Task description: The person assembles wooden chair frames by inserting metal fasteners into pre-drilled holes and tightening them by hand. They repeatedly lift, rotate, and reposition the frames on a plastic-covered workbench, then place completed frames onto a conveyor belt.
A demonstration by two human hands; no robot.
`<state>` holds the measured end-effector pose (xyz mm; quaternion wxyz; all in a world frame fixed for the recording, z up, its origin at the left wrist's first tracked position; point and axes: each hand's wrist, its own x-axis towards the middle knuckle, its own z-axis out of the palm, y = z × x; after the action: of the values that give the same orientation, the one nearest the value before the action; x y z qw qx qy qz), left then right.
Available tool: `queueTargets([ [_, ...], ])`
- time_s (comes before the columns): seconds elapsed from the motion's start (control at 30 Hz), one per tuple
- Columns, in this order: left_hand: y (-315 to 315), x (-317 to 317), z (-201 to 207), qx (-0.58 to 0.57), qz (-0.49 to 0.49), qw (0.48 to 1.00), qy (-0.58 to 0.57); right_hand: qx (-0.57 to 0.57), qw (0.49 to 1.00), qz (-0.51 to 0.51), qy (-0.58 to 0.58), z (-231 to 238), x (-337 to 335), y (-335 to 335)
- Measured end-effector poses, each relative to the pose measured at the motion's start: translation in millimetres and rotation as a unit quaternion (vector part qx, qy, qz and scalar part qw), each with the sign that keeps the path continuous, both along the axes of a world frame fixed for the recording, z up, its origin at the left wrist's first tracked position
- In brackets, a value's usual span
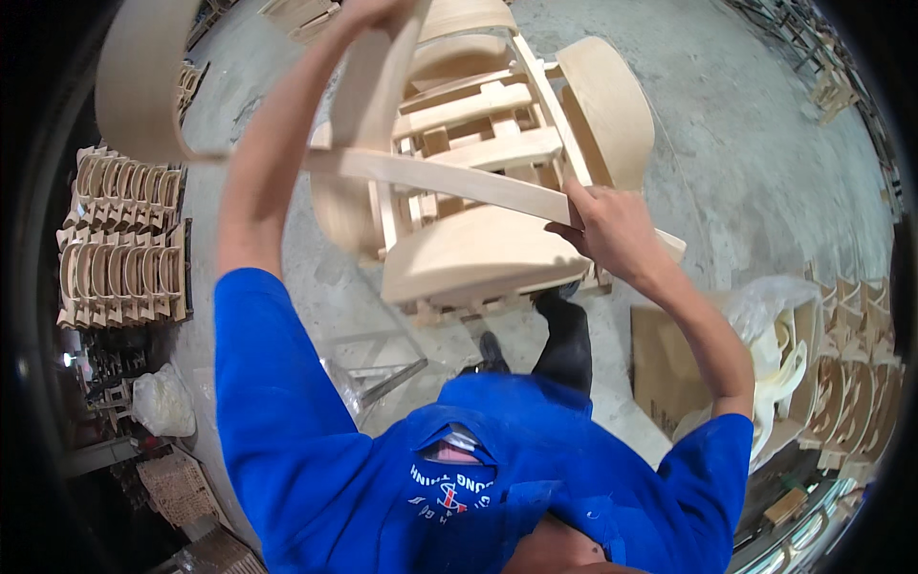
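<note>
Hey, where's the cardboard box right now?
In the head view, the cardboard box is at lower right, partly behind the right forearm, left of the stacked curved wooden parts.

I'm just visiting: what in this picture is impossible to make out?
From the head view:
Left hand: partly cut off by the top edge.
Pale, curved wooden sheet, upper left: its top, cut off there too.
Flat, pale wooden strip: the stretch covered by the right hand.
White bundle on the left: anything inside, hidden by cloudy plastic.

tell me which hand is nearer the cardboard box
Right. The right hand holds the strip up and left of the box in the picture; the left hand is much farther, at the top edge.
</note>
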<state>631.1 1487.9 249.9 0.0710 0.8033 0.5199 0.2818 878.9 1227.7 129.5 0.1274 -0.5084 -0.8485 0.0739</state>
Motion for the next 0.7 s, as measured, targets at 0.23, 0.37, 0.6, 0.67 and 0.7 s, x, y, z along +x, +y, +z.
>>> queueTargets([
  [0.23, 66, -32, -174, -0.204, 0.211, 0.956, -0.024, -0.062, 0.99, 0.127, 0.031, -113, 65, 142],
  [0.37, 70, -86, -260, -0.196, 0.285, 0.937, -0.037, -0.108, 0.976, 0.19, 0.02, -165, 39, 182],
  [0.6, 72, -124, -350, -0.283, 0.326, 0.898, -0.087, -0.123, 0.958, 0.251, -0.057, -231, 10, 202],
  [0.67, 81, -102, -368, -0.319, 0.241, 0.901, -0.171, -0.146, 0.961, 0.22, -0.083, -245, 13, 204],
  [0.7, 82, -102, -374, -0.321, 0.271, 0.894, -0.156, -0.153, 0.961, 0.215, -0.084, -250, 11, 203],
])
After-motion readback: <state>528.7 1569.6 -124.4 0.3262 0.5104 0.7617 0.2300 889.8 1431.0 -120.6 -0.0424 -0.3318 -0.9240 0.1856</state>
